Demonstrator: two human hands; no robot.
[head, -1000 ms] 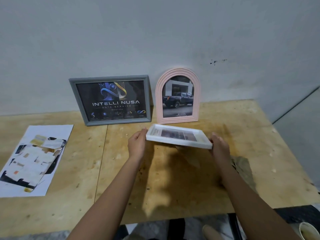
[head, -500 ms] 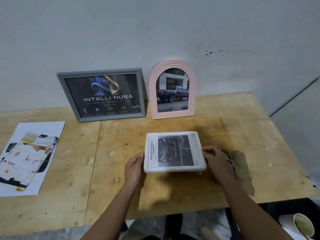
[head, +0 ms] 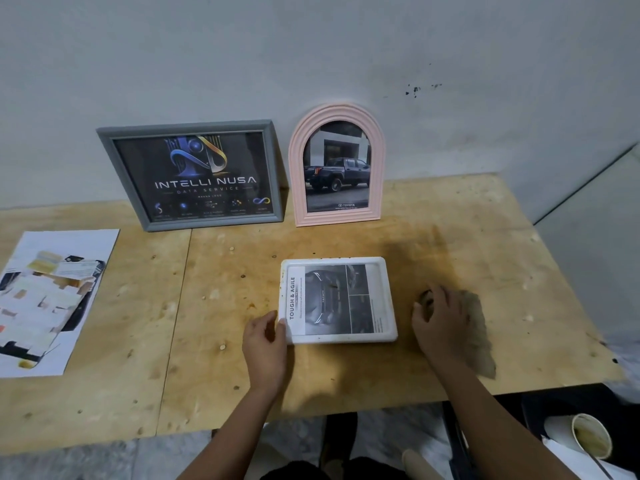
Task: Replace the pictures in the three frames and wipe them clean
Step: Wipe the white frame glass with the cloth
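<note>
**Steadying the white plastic picture frame (head: pixel 337 299) on the bare plywood table (head: pixel 346 375)**

The white frame lies flat and face up just right of the centre of the picture. Its print shows a dark vehicle front and the words "TOUGH & AGILE" running up its left side. My left grip (head: pixel 265 344) is at the frame's lower left corner, with the thumb on the front face and the fingers curled at the edge, pinching that corner.

My right grip (head: pixel 440 323) is just to the right of the frame and apart from it. Its fingers curl down over the left end of a crumpled brown-grey cloth (head: pixel 479 334), taking hold of it. The rest of the cloth trails toward the lower right along the table.

In the upper middle, two more frames stand upright against the pale wall, close beside each other. On the left is a grey rectangular frame (head: pixel 194 174) with a dark "INTELLI NUSA" poster. On the right is a pink arched frame (head: pixel 337 164) with a photo of a dark pickup truck.

At the left edge of the picture a printed paper sheet (head: pixel 52 299) lies flat on the table. In the lower right corner, below the table's edge, is a used paper cup (head: pixel 590 434).
</note>
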